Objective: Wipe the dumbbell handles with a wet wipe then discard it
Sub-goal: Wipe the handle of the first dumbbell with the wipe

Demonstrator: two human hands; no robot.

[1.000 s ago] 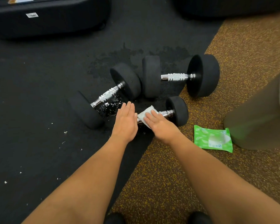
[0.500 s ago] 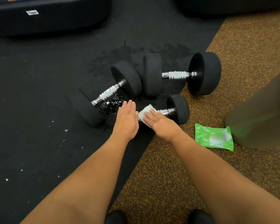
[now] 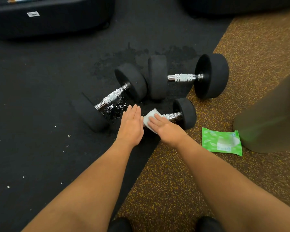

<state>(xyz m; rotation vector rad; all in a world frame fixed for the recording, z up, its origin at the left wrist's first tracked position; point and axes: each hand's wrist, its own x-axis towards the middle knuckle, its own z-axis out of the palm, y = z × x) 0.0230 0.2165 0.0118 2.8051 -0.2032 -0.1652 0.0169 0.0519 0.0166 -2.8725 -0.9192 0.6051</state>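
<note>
Three black dumbbells with chrome handles lie on the floor. On the nearest small dumbbell [image 3: 184, 113], my right hand [image 3: 166, 128] presses a white wet wipe [image 3: 149, 118] around the handle. My left hand [image 3: 131, 126] lies flat, fingers together, over that dumbbell's left weight, which it hides. A second dumbbell [image 3: 112, 97] lies slanted to the left. The largest dumbbell [image 3: 184, 77] rests behind, its handle bare.
A green wet-wipe pack [image 3: 222, 142] lies on the brown speckled floor at right, beside a blurred olive-coloured object [image 3: 268, 128]. A wet patch [image 3: 114, 111] glistens on the black mat under the slanted dumbbell. Dark padded equipment [image 3: 49, 15] stands at the back left.
Both hands stay on the nearest dumbbell. The right hand's fingers have shifted slightly along the handle with the wipe. The view has drifted a little.
</note>
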